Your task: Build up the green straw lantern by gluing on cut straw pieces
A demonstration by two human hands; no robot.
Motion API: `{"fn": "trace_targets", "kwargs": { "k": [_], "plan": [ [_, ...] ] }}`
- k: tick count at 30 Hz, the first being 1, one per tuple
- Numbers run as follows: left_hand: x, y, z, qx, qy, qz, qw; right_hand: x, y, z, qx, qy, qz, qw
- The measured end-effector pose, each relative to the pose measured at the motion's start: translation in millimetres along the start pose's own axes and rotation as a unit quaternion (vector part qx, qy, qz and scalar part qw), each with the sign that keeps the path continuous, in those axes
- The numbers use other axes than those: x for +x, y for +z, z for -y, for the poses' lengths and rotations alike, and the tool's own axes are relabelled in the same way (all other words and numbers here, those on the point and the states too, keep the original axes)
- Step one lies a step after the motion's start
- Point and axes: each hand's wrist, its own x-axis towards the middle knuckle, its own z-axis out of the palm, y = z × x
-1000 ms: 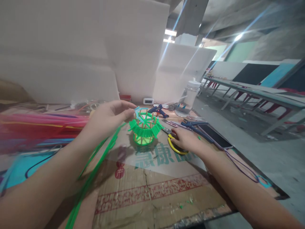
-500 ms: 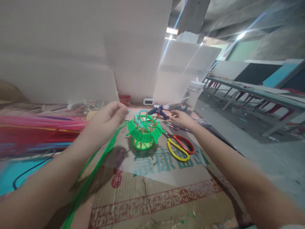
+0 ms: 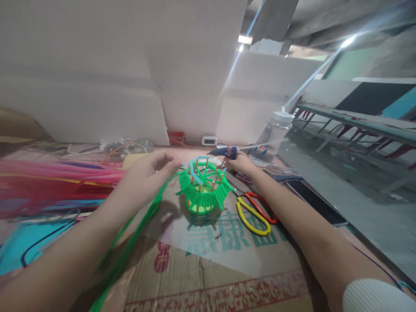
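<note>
A round craft model [image 3: 201, 195], made of wooden sticks with a skirt of green pipe cleaners and light-blue strips on top, stands upright on the cardboard. Just left of it, the thumb and fingers of my left hand [image 3: 157, 168] are pinched together, with a small light-blue piece [image 3: 183, 165] showing at the fingertips. Behind the model's right side, my right hand [image 3: 242, 163] is closed around a dark blue glue gun [image 3: 224, 152], its nozzle pointing left. Scissors [image 3: 252, 215] with yellow and red handles lie beside the model. Long green pipe cleaners [image 3: 143, 225] run under my left forearm.
Bundles of pink and red pipe cleaners [image 3: 61, 182] lie at the left. A clear bottle [image 3: 271, 134] with a white lid and a small white clock [image 3: 209, 141] stand at the back. A phone [image 3: 315, 203] lies at the right table edge.
My right hand has taken hold of the glue gun and lifted it slightly off the table. My left hand stays pinched beside the model. The view has shifted a little left.
</note>
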Motion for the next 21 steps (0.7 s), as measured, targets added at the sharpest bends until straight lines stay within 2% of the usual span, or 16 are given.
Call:
{"fn": "trace_targets", "kwargs": {
  "k": [6, 11, 14, 18, 21],
  "plan": [
    [-1, -1.3, -4, 0.009, -0.008, -0.009, 1.000, -27, -24, 14, 0.088, -0.050, -0.029, 0.994],
    [-1, -3.0, -9, 0.046, -0.008, -0.037, 0.998, -66, -53, 30, 0.157, -0.124, -0.058, 0.978],
    [0, -3.2, -7, 0.051, -0.002, -0.032, 0.998, -92, -63, 40, 0.168, -0.160, -0.090, 0.969],
    [-1, -1.8, -10, 0.038, 0.034, 0.005, 0.999, -122, -63, 51, 0.107, -0.162, -0.047, 0.980],
    [-4, 0.2, -16, 0.056, 0.065, 0.032, 0.996, -133, -57, 56, 0.109, -0.179, -0.004, 0.978]
  ]
}}
